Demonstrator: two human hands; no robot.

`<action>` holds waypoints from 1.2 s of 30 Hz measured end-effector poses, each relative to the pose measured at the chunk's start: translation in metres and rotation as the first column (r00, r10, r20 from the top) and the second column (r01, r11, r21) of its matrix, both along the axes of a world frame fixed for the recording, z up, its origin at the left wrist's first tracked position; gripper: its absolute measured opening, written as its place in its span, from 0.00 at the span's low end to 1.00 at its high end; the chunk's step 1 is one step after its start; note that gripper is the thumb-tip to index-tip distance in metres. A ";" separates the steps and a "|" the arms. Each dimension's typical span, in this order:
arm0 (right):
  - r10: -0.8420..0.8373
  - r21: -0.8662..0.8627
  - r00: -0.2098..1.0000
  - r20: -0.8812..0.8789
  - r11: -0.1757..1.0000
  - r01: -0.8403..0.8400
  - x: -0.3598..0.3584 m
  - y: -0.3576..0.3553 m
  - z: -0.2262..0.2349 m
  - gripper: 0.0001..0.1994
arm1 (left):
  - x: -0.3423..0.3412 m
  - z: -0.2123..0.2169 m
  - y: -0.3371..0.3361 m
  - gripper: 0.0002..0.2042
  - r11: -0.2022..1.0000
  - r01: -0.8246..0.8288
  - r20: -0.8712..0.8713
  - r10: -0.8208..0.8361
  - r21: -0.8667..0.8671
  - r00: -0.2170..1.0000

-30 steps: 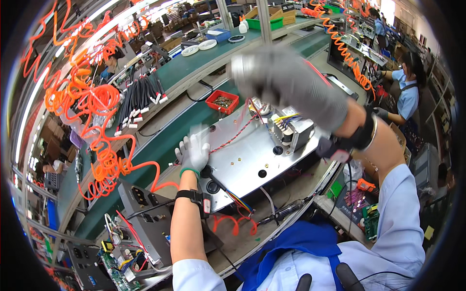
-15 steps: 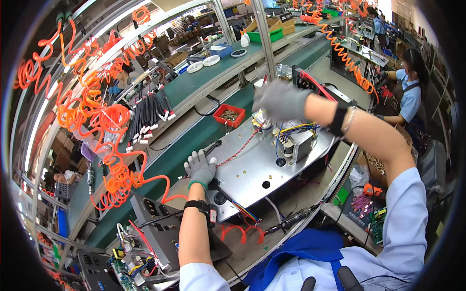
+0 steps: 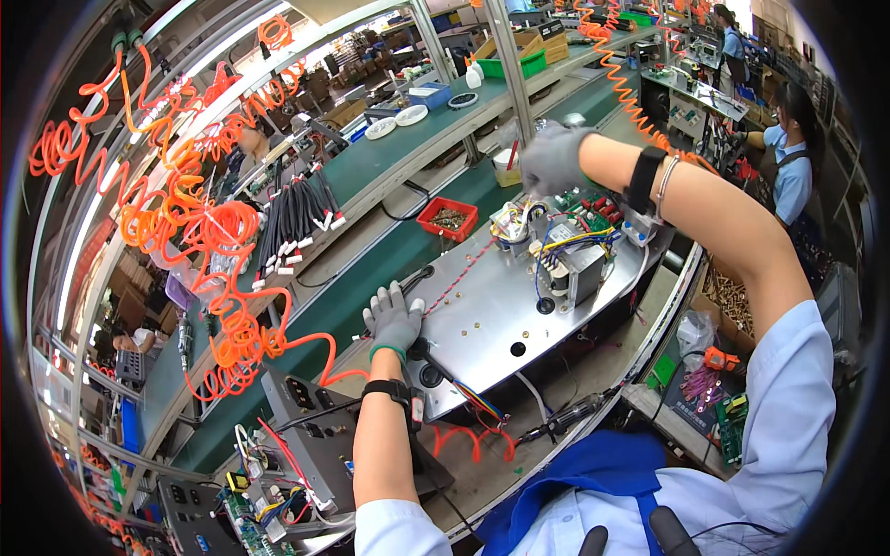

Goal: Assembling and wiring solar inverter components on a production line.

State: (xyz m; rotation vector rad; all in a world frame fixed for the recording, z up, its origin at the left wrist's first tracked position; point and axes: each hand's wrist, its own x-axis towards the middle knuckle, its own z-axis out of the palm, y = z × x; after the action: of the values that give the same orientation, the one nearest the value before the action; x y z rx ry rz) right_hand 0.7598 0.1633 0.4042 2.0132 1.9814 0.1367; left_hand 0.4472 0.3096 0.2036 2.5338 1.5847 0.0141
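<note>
My left hand [image 3: 394, 322], in a grey glove, lies with fingers spread on the near left end of a flat silver metal panel [image 3: 473, 347]. A thin red twisted wire [image 3: 462, 274] runs across the panel beside it. My right hand [image 3: 553, 159], also gloved, is raised over the panel's far end with its fingers curled; what they hold, if anything, is hidden. Under it are a bundle of wires [image 3: 513, 222] and a green circuit board with red parts [image 3: 593, 208]. A metal-cased transformer [image 3: 573, 264] with yellow and blue wires stands on the panel.
A red tray [image 3: 448, 219] of small screws stands beyond the panel. Orange coiled air hoses [image 3: 213, 232] hang at left, beside black cables [image 3: 297, 218]. A grey metal housing [image 3: 306, 426] stands at near left. Another person [image 3: 788, 157] works at far right.
My right hand has risen away from the transformer toward the far end, uncovering wires and the circuit board. My left hand stays on the panel. The whole view has shifted slightly.
</note>
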 end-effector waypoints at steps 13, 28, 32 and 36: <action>0.105 0.590 0.994 0.004 0.803 -0.087 -0.027 -0.059 -0.048 0.27 | 0.023 0.037 -0.029 0.48 0.976 0.065 -0.151 -0.033 0.208 0.988; -0.084 0.487 0.665 -0.742 0.614 0.621 -0.091 -0.293 -0.216 0.27 | 0.057 0.081 -0.028 0.33 0.970 0.213 0.061 -0.220 0.114 0.973; -0.242 0.346 0.559 -0.793 0.576 0.740 -0.086 -0.338 -0.248 0.27 | 0.086 0.125 -0.136 0.29 0.852 0.375 0.589 -0.523 0.365 0.616; -0.509 0.128 0.339 -0.791 0.404 0.906 -0.072 -0.397 -0.275 0.25 | 0.084 0.136 -0.262 0.24 0.732 0.587 0.717 -0.609 0.345 0.339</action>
State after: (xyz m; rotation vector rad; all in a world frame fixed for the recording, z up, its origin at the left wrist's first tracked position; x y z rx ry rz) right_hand 0.6877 -0.2336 0.1289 3.6122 0.9590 -0.2949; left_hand 0.5316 0.0473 0.3392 2.3597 0.2392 0.9546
